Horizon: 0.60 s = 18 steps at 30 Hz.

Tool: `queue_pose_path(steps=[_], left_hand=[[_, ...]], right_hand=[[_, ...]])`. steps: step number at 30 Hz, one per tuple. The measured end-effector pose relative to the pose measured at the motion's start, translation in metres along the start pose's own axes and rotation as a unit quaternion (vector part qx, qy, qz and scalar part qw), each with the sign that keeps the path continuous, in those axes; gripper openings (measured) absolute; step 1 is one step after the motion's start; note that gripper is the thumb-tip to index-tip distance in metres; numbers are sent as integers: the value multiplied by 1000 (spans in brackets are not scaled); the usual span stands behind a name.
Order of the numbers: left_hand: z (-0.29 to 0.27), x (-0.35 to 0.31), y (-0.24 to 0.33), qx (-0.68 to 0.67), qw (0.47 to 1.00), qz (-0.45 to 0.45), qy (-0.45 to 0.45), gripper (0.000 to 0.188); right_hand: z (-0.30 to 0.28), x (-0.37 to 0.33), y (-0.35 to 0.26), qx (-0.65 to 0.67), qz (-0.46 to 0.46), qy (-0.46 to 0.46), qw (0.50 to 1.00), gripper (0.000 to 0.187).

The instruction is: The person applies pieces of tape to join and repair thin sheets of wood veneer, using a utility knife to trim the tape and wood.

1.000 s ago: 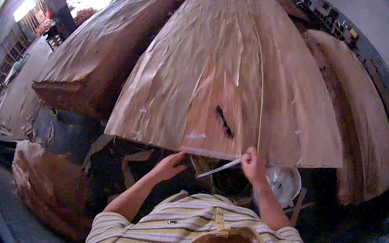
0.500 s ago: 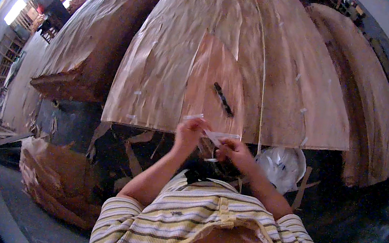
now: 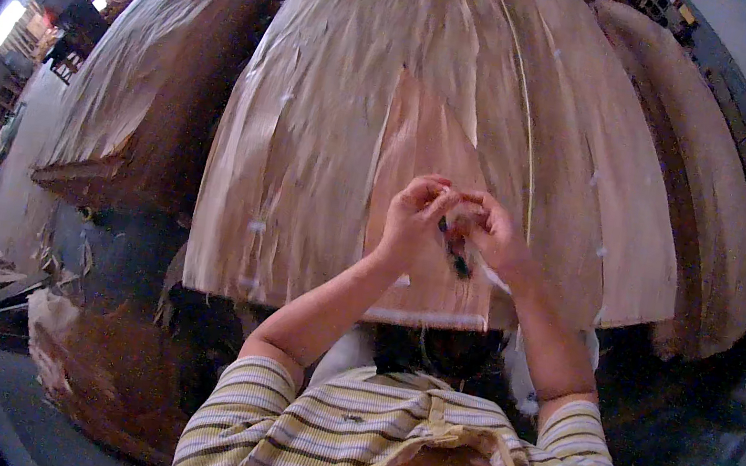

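My left hand [image 3: 416, 215] is closed in a pinch above the large wood veneer sheet [image 3: 326, 159], its fingertips meeting those of my right hand [image 3: 489, 229]. The right hand's fingers are curled inward and also closed. Whatever lies between the fingertips is too small and blurred to make out. Beneath the hands is a pinkish, pointed veneer piece [image 3: 417, 133]. On it lies a slim black tool [image 3: 460, 263], partly covered by my right hand. A white strip [image 3: 427, 320] runs along the front edge of the pointed piece.
More veneer stacks stand at left [image 3: 163, 86] and right [image 3: 717, 188]. Small white tape bits [image 3: 256, 227] dot the big sheet, and a yellowish line [image 3: 529, 121] runs down it. A crumpled brown sheet [image 3: 112, 368] sits at lower left. A white bag [image 3: 520, 376] is partly behind my right forearm.
Both hands have moved forward from the sheet's front edge to above the pointed piece, and closer together. The white strips between them before are no longer clearly visible there.
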State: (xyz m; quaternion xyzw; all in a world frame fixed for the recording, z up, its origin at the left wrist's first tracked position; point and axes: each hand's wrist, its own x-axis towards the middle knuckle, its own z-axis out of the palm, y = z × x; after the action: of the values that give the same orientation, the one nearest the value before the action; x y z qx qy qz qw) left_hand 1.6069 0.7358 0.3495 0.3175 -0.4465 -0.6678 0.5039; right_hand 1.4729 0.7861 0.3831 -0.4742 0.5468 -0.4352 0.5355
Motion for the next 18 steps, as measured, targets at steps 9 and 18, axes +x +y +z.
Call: queue_pose_path(steps=[9, 18], left_hand=[[-141, 210, -67, 369, 912, 103, 143, 20], [-154, 313, -94, 675, 704, 194, 110, 21]], right_hand=[[-48, 173, 21, -273, -44, 120, 953, 9], [-63, 338, 43, -95, 110, 56, 988, 10]])
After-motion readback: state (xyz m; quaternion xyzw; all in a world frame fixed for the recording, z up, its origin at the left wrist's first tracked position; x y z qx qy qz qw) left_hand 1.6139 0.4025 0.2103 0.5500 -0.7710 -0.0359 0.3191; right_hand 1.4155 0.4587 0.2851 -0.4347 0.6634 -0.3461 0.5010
